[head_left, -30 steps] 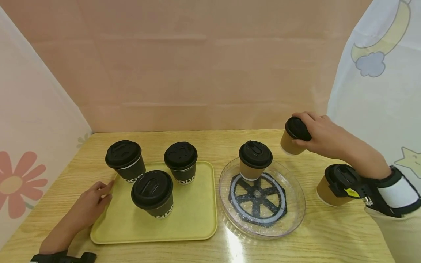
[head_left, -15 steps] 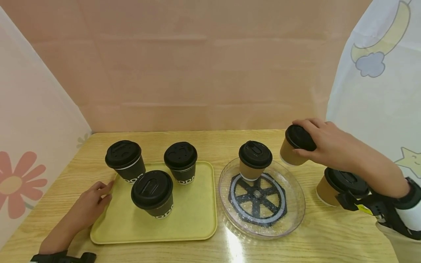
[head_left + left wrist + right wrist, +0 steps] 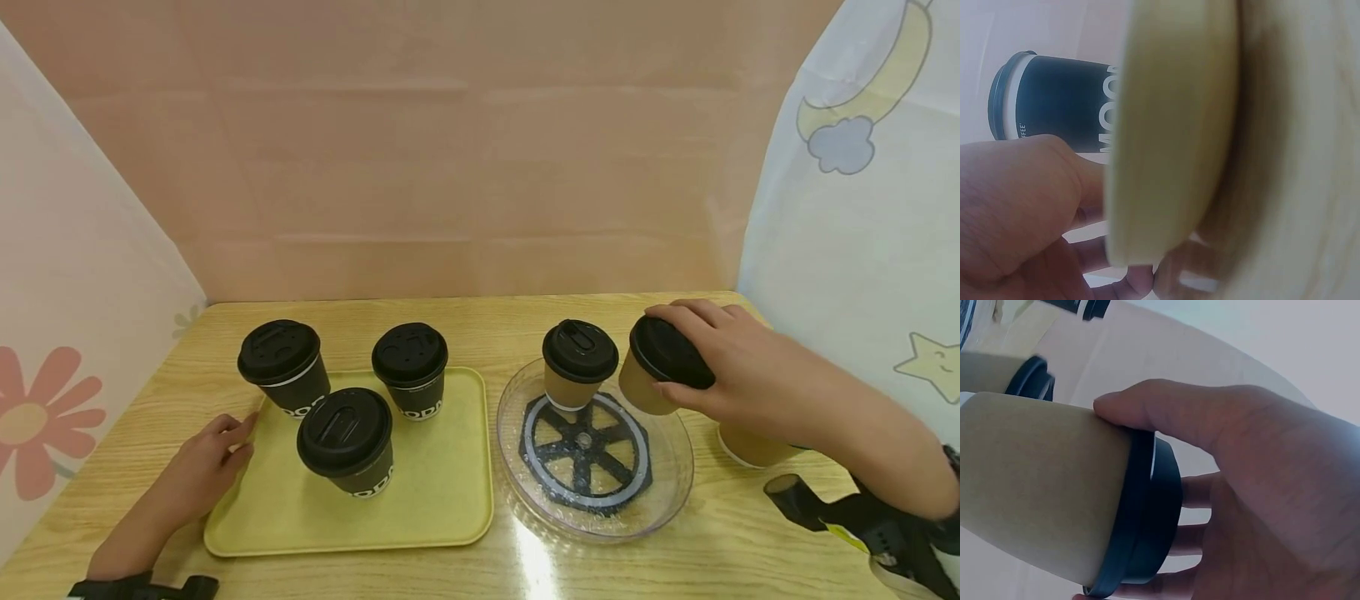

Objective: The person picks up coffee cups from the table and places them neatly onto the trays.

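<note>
My right hand point(image 3: 765, 375) holds a brown paper coffee cup point(image 3: 643, 385) by its black lid from above. The cup is tilted, over the back right rim of a clear round dish point(image 3: 671, 492). In the right wrist view the thumb presses the side of the cup point(image 3: 1041, 481) and the fingers wrap the lid. Another brown lidded cup point(image 3: 573, 392) stands inside the dish, just left of the held one. My left hand point(image 3: 210, 467) grips the left edge of a yellow tray point(image 3: 442, 500). Several black lidded cups point(image 3: 367, 471) stand on the tray.
A third brown cup point(image 3: 750, 446) stands on the wooden table point(image 3: 517, 575) right of the dish, mostly hidden by my right forearm. A beige curtain point(image 3: 465, 167) hangs behind the table, with patterned white cloths point(image 3: 847, 250) at both sides.
My right hand has brought the brown cup forward and slightly left, from behind the dish to over its rim. My left hand, the tray and the other cups have stayed in place.
</note>
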Tool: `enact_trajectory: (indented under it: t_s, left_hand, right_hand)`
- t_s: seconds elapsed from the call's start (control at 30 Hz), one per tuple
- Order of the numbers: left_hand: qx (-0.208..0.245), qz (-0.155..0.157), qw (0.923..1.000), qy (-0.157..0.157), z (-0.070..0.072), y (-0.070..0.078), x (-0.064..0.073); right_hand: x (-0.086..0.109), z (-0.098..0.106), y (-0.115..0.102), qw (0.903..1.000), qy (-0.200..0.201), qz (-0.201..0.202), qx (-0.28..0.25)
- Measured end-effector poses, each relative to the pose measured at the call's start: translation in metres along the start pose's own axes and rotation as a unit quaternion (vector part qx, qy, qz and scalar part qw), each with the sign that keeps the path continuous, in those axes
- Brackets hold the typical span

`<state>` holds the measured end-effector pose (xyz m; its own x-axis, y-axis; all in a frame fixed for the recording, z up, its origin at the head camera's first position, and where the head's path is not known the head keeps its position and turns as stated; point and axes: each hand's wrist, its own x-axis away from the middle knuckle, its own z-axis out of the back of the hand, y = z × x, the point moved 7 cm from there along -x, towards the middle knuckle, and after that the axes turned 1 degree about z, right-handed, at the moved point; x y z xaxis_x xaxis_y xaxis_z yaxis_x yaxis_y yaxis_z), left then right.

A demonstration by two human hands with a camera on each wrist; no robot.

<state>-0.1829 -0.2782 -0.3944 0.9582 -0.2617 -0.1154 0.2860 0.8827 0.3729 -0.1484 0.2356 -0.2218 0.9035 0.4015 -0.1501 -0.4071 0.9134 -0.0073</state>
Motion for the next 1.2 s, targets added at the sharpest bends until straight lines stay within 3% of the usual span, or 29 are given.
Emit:
enact_trajectory:
  t_s: [0.37,0.7,1.2]
  left_hand:
    - [0.004,0.006,1.0,-0.003,-0.001,-0.002,0.0]
    - [0.002,-0.011,0.9999,0.01,-0.001,-0.001,0.002]
    - [-0.002,-0.011,0.9999,0.009,0.0,0.0,0.001]
  right_hand:
    - [0.009,-0.015,-0.034,0.9994,-0.011,0.032,-0.012]
    - [0.013,-0.034,-0.059,0.9967,-0.03,0.063,-0.041]
    - [0.01,-0.052,-0.077,0.9941,-0.039,0.083,-0.058]
